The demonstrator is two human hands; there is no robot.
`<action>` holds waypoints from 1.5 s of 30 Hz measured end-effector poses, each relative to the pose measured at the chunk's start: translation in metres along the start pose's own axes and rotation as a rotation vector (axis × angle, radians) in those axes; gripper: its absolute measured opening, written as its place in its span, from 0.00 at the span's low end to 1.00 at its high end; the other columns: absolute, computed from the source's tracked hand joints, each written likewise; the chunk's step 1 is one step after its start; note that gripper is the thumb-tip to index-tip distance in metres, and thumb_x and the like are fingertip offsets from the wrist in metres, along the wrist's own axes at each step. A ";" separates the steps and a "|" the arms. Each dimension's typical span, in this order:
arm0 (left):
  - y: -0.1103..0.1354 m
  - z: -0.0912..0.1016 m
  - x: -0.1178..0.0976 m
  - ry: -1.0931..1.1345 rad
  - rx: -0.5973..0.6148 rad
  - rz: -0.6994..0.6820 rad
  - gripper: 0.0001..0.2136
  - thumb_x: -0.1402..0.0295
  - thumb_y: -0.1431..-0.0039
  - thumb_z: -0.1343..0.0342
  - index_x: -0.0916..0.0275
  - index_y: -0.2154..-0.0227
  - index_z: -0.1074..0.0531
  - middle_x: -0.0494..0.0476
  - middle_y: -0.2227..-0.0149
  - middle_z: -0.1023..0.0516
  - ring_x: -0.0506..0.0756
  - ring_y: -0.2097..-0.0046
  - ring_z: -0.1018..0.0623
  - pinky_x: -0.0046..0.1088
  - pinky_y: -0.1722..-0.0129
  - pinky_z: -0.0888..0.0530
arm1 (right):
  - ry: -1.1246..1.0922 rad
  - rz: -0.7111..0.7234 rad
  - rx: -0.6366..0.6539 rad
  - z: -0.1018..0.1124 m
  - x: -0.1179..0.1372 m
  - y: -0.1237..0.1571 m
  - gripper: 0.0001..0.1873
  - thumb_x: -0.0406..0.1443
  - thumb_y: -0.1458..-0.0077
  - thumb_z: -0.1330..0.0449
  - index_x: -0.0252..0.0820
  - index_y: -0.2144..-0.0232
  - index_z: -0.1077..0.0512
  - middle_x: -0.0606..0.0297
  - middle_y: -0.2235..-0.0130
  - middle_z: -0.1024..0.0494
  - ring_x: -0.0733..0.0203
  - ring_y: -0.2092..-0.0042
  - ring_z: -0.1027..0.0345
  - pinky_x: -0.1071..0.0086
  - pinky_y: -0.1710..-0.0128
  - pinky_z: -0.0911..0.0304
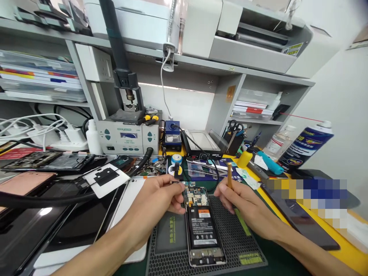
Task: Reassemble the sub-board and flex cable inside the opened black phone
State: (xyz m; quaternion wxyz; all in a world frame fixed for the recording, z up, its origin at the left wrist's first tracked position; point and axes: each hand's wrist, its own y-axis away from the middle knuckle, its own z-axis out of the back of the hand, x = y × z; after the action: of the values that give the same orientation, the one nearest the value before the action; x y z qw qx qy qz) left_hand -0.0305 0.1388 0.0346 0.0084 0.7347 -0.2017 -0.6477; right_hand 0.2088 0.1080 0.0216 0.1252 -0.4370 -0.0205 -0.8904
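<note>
A phone [204,234] with its back off lies on the dark work mat [168,239], showing its black battery [202,229] and bare circuit board [197,197]. My left hand [161,197] is closed at the phone's top left corner. Its thumb and index finger pinch a small green circuit-board piece [189,184] at the top edge; the fingers partly hide it. To the right of the phone, and apart from it, my right hand [240,195] is wrapped round a slim golden-brown stick-like tool [229,174], which points upward. The tool's lower end is hidden.
On the left lie several phones and tablets [77,218] beneath a black hose [46,200]. A hot-air station [129,134] and a heating plate [204,142] stand behind. Tweezers [202,174] rest beyond the mat. At right are a spray can [306,147] and a dark screen [301,218].
</note>
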 end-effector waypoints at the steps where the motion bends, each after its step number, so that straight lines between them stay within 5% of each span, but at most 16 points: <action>1: 0.000 0.000 0.000 0.011 -0.003 0.010 0.11 0.64 0.44 0.36 0.61 0.77 0.30 0.49 0.77 0.28 0.52 0.73 0.26 0.36 0.61 0.22 | 0.003 -0.018 0.042 -0.001 0.003 0.001 0.20 0.48 0.27 0.57 0.44 0.61 0.31 0.72 0.73 0.37 0.61 0.71 0.42 0.68 0.70 0.43; 7: 0.004 -0.001 -0.001 0.034 -0.024 0.002 0.10 0.65 0.44 0.37 0.61 0.77 0.29 0.50 0.75 0.28 0.52 0.70 0.29 0.39 0.55 0.23 | 0.120 -0.053 0.209 -0.015 0.022 0.004 0.11 0.42 0.30 0.48 0.45 0.64 0.32 0.73 0.72 0.37 0.63 0.72 0.46 0.70 0.72 0.47; 16: 0.005 -0.002 0.004 0.025 0.025 -0.007 0.13 0.65 0.44 0.38 0.62 0.81 0.31 0.51 0.77 0.28 0.52 0.69 0.29 0.36 0.56 0.26 | 0.203 -0.053 0.254 -0.023 0.026 -0.003 0.11 0.36 0.32 0.47 0.45 0.69 0.36 0.75 0.74 0.41 0.64 0.72 0.49 0.69 0.74 0.53; 45: 0.005 -0.002 0.001 0.063 -0.001 0.017 0.13 0.68 0.43 0.38 0.62 0.80 0.31 0.49 0.79 0.28 0.51 0.71 0.28 0.38 0.56 0.24 | -0.201 -0.147 0.381 -0.009 0.022 -0.018 0.05 0.34 0.36 0.41 0.42 0.66 0.32 0.77 0.75 0.42 0.67 0.75 0.54 0.72 0.76 0.54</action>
State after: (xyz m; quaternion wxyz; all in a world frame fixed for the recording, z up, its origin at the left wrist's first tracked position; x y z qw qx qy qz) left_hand -0.0297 0.1336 0.0358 0.0208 0.7530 -0.2074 -0.6241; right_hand 0.1847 0.1192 0.0348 0.1378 -0.4896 -0.2323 -0.8291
